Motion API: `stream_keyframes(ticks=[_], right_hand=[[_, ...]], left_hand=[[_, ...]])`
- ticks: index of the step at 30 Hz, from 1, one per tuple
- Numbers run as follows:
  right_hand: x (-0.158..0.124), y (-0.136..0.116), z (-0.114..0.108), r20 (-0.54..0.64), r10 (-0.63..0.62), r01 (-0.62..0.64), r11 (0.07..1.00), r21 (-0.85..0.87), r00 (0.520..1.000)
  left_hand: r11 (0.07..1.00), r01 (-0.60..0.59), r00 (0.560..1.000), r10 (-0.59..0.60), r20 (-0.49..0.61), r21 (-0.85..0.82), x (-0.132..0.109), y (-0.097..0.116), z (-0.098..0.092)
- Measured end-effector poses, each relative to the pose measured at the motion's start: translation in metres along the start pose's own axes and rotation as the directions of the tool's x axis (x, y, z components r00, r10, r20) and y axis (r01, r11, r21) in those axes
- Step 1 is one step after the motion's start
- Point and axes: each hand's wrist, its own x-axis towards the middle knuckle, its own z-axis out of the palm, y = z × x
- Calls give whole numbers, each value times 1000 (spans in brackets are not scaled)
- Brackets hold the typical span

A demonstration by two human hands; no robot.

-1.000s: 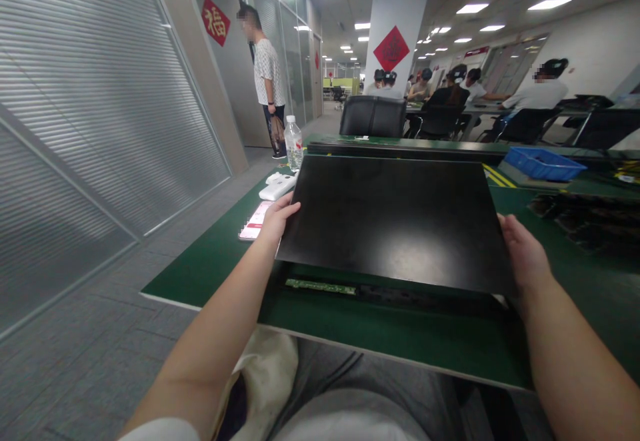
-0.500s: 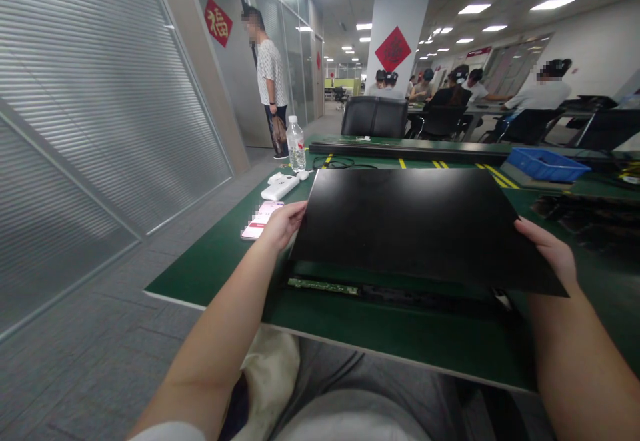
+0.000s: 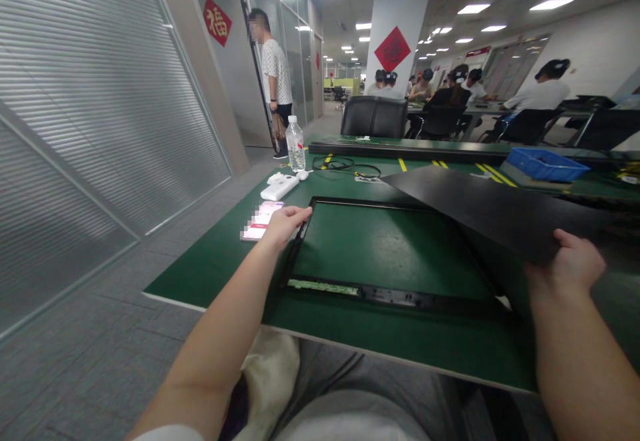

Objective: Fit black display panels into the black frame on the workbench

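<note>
A black rectangular frame (image 3: pixel 296 252) lies on the green table, with a narrow green circuit board (image 3: pixel 323 286) along its near bar. The table surface shows through the frame's opening. My left hand (image 3: pixel 287 222) is closed at the frame's upper left corner, its thumb and fingers pinching the left bar. On the right, my right hand (image 3: pixel 575 261) grips the near edge of a thin black panel (image 3: pixel 480 204). That panel is lifted and tilted, covering the frame's far right corner. Some fingers of my right hand are hidden beneath it.
A phone (image 3: pixel 263 220) and a white device (image 3: pixel 280 186) lie beyond my left hand. A water bottle (image 3: pixel 296 144) stands behind them, near a black cable (image 3: pixel 335 163). At the back right is a blue bin (image 3: pixel 547 163). People sit farther off; one stands at left.
The black panel has swung right in my right hand, uncovering the frame. My left hand has let go of the panel and now pinches the frame's left bar.
</note>
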Motion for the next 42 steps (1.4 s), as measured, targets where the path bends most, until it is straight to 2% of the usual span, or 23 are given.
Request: stream_keyframes(ticks=[3,5,7,9,13,18,25,30,34,38,42], right_hand=[[1,0,0,-136,-18,23,999,31,990],[2,-1,-1,-181,12,-19,999,-37,983],[6,-1,-4,-221,55,-63,998,-28,974],[12,2,-6,-208,69,-64,997,33,976],[21,10,-11,-204,36,-26,998,51,978],[15,9,-10,-251,37,-28,999,36,967],[7,1,-5,-263,128,-110,991,81,956],[6,2,-2,-286,223,-188,972,144,932],[10,5,-3,-261,293,-270,955,122,920],[16,12,-5,-283,366,-354,930,95,887],[23,22,-8,-255,358,-376,927,-22,898]], left_hand=[[998,-40,999,40,0,40,1,-1,0],[998,-52,999,52,0,43,0,0,1],[996,-55,998,55,6,69,-1,0,2],[990,-67,998,65,22,120,-3,1,2],[973,-99,995,90,52,209,-6,1,2],[948,-118,993,107,54,295,-9,1,2],[930,-158,987,135,90,333,-8,3,2],[931,-127,991,104,87,343,-6,1,1],[914,-103,994,76,84,392,-5,-2,0],[887,-147,988,106,116,438,-3,-6,-1],[893,-161,984,114,134,421,2,-14,-3]])
